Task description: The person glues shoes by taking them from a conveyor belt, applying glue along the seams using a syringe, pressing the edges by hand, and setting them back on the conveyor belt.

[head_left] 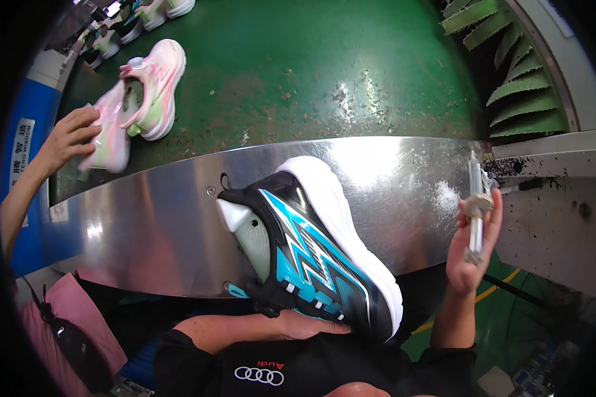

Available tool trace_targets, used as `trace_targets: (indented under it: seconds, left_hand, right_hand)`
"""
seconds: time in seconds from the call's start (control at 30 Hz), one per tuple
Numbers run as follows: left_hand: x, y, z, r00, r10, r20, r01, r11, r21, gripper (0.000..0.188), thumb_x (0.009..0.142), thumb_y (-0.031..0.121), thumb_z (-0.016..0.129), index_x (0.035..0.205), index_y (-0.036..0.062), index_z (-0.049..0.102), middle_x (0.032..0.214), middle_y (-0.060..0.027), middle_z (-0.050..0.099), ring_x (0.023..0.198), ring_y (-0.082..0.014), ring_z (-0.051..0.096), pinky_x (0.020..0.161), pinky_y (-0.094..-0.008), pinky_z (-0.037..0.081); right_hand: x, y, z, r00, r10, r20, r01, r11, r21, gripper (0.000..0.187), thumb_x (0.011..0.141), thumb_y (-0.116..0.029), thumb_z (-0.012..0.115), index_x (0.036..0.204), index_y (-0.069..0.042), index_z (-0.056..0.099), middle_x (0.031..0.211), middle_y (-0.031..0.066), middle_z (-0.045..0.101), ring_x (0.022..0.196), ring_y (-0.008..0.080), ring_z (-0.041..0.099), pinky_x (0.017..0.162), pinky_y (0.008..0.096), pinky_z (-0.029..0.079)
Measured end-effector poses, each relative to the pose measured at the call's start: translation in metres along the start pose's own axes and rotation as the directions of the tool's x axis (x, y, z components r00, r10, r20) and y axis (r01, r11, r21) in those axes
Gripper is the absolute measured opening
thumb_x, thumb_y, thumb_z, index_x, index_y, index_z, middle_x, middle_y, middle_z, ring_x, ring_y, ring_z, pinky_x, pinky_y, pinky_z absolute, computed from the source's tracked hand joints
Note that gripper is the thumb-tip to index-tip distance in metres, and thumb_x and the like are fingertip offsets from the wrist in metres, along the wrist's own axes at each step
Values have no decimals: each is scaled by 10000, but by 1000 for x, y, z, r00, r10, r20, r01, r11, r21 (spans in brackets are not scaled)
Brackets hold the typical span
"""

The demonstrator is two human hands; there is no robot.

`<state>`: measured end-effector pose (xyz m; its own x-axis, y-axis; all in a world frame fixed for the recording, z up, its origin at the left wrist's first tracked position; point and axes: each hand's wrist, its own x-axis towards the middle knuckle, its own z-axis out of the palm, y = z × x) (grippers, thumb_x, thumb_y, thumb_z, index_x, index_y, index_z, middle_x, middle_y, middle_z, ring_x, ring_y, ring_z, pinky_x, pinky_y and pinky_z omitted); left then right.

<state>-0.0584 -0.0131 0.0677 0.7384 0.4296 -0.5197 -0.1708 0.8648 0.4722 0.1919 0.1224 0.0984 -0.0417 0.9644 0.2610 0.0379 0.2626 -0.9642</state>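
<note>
A black, turquoise and white sports shoe [311, 251] lies tilted on its side at the metal table's near edge, with its white sole facing right. White and pale green stuffing shows in its opening. My left hand [304, 324] is closed on the shoe from below, near the laces; most of its fingers are hidden behind it. Further right, my right hand [465, 268] holds a clear syringe [475, 228] upright, tip pointing away from me. The fingers wrap beside its soiled flange, apart from the shoe.
A shiny metal ledge [146, 225] borders a worn green conveyor belt [258, 66]. At left, a co-worker's hand [73, 139] touches a blurred pink shoe [112, 132] beside another pink shoe [162, 86]. Several shoes stand far left. Green curtain strips [523, 86] hang at far right.
</note>
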Motion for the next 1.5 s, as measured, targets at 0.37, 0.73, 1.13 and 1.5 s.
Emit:
trace_targets:
  seconds: [0.37, 0.73, 1.13, 1.5]
  left_hand:
    - [-81, -8, 10, 948, 223, -228, -318, 724, -612, 637, 787, -23, 572, 1373, 25, 326, 1339, -140, 461, 1240, -277, 463, 1063, -410, 343]
    - [-75, 61, -12, 708, 506, -492, -621, 778, -93, 631, 739, 42, 694, 1277, -22, 370, 1230, -139, 515, 1128, -234, 533, 988, -379, 425]
    - [22, 166, -65, 653, 690, -313, -701, 707, 95, 166, 875, 72, 579, 1008, 41, 485, 828, -119, 604, 685, -157, 571, 618, -254, 500]
    - [-130, 173, -210, -99, 902, -420, -290, 377, 880, 791, 804, -31, 623, 1452, 30, 173, 1420, -135, 318, 1280, -245, 366, 1056, -346, 301]
  right_hand:
    - [-30, 34, -17, 983, -5, 182, 74, 925, -373, 1070, 610, -427, 814, 1393, 39, 252, 1277, 159, 354, 1160, 261, 386, 1007, 369, 305]
    - [-32, 20, 1, 937, -197, 287, 339, 703, -625, 979, 562, -427, 822, 1308, 7, 358, 1116, 181, 475, 978, 339, 450, 879, 437, 340]
    - [-28, 8, 7, 948, -168, 271, 311, 678, -666, 946, 531, -374, 824, 1277, -8, 371, 1097, 171, 480, 948, 348, 462, 859, 439, 349]
    - [-26, 6, 0, 931, -221, 290, 361, 672, -646, 929, 558, -462, 797, 1290, -61, 391, 1030, 122, 466, 890, 288, 459, 780, 395, 340]
